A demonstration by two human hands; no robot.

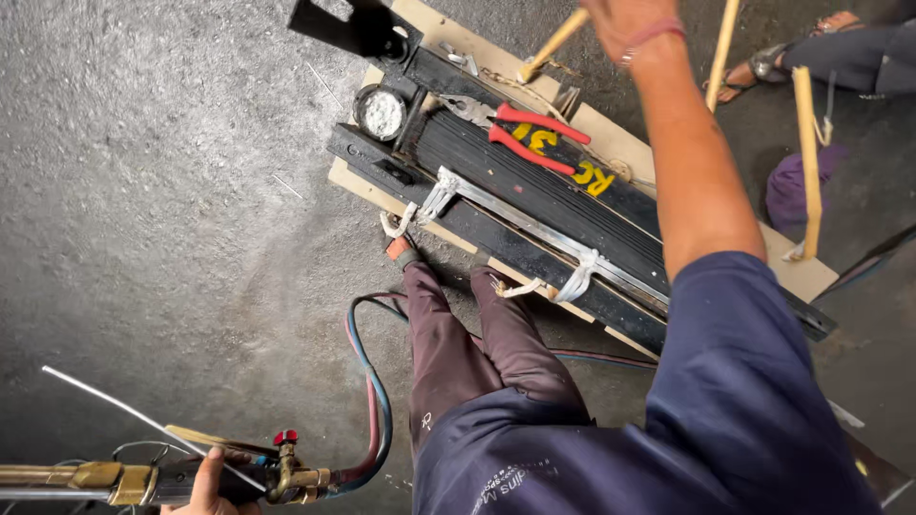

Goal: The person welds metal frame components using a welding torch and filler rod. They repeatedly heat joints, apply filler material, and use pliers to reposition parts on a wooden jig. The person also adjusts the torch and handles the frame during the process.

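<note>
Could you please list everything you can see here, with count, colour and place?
radiator: one, black, on boards, centre
boards: pale wood, under radiator
pliers: one, red handles, on radiator
round cap: one, grey-white, radiator's upper left end
hoses: two, red and blue, on floor
stick: one, pale wood, right
another person's foot: sandalled, top right
torch: one, brass, bottom left, in left hand
rod: one, pale, in right hand
legs: maroon trousers, centre

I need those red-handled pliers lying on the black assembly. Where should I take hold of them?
Take the pliers by the two red handles, coming from above on the right. The handles lie slightly spread and free on top, while the metal nose points left toward the round gauge.
</note>
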